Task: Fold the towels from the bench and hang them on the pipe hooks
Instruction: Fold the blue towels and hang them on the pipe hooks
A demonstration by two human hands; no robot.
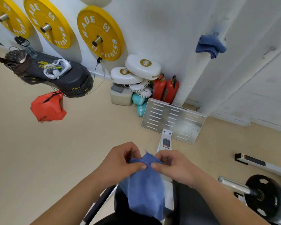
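The blue towel (pixel 144 189) is in the air in front of you, held up by its top edge and hanging down loosely over the dark shapes at the bottom of the view. Your left hand (pixel 120 158) and right hand (pixel 173 166) meet at that edge, thumbs almost touching, and the fingers (pixel 143 167) of each are curled in and pinching the cloth. The top looks doubled over where you hold it, so I judge you are in the middle of a fold, not finished with it.

As for progress, one folded towel (pixel 209 46) already hangs high on the white pipe (pixel 196 75) by the wall, well apart from your hands. The towel you hold has yet to be folded up and carried there. How many more are waiting I cannot say.

Much is hidden. The dark padded tabletop (pixel 190 205) below your arms is cut off by the frame and covered by the towel, so no other towels show on it. The hook carrying the hung towel is buried under the cloth. A small fitting (pixel 270 50) farther right on the wall may be a free hook, but it is too faint to be sure. The towel's lower corners run out of clear view near the bottom edge.
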